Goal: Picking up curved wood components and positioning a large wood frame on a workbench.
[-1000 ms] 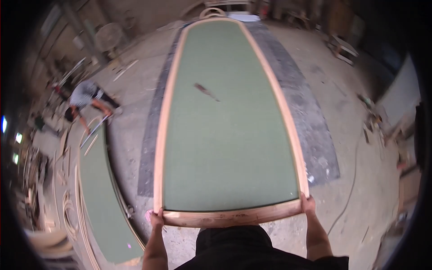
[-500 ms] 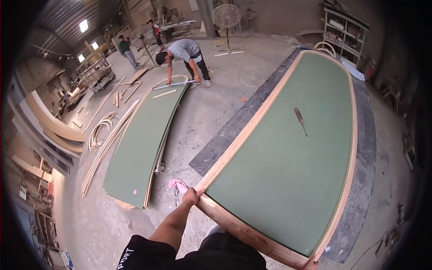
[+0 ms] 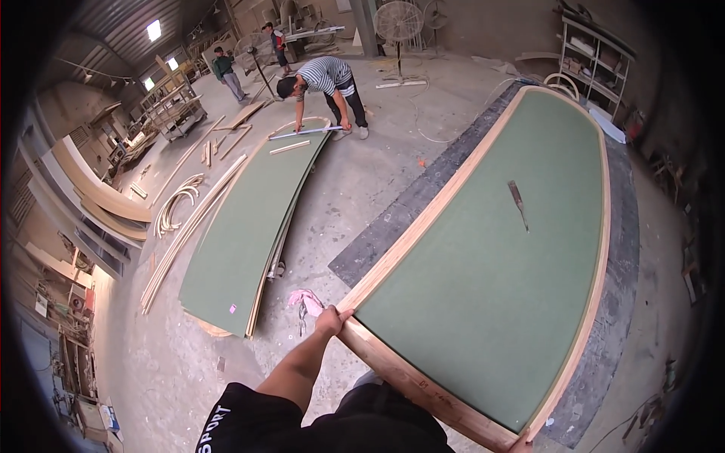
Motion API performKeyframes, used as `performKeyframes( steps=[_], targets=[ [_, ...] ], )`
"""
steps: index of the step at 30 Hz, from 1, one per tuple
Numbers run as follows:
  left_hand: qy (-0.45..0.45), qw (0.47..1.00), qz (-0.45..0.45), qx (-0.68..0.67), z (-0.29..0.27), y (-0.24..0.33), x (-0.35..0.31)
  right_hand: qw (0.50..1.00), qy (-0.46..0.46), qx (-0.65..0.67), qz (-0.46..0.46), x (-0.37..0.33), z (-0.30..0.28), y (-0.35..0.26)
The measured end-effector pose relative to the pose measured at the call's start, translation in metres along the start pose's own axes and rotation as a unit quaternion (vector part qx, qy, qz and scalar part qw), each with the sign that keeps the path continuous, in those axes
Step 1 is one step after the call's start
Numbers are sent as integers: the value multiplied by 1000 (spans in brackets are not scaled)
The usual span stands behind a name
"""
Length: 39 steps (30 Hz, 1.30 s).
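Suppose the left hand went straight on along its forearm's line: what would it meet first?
The wooden frame, whose near-left corner the left hand grips; beyond, perhaps the dark grey sheet, though depth is hard to judge.

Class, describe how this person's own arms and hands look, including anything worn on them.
The left hand is bare, without a glove, and the forearm is uncovered below a short black sleeve bearing white lettering. Little of the right hand shows; its sleeve is out of view.
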<state>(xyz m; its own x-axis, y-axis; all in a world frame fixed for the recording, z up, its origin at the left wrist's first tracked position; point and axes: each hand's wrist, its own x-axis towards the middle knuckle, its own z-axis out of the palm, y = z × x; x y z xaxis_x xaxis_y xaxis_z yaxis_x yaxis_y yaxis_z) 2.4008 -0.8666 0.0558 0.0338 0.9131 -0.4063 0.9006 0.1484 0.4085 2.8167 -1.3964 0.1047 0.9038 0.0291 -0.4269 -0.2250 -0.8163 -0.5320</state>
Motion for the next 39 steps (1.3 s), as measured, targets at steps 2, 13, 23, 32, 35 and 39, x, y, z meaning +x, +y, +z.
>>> performKeyframes(
  steps=[2, 13, 23, 32, 35, 39],
  targets=[
    [-2, 1000, -5, -16, -1, -2, 1, 999, -22, 1, 25, -1, 0, -8],
    [-33, 999, -6, 1, 5, -10, 4, 996, -25, 33, -80, -10, 4, -15],
    [8, 1000, -10, -3, -1, 4, -1, 1000, 3, 22, 19, 33, 17, 36],
    [24, 1000, -13, -14, 3, 8, -12, 994, 103, -33, 11, 60, 20, 91],
    [5, 1000, -3, -21, 11, 7, -7, 990, 138, -15, 29, 42, 15, 95],
    [-46, 997, 0, -63, 19, -9, 13, 990, 118, -60, 42, 53, 15, 101]
  ],
)
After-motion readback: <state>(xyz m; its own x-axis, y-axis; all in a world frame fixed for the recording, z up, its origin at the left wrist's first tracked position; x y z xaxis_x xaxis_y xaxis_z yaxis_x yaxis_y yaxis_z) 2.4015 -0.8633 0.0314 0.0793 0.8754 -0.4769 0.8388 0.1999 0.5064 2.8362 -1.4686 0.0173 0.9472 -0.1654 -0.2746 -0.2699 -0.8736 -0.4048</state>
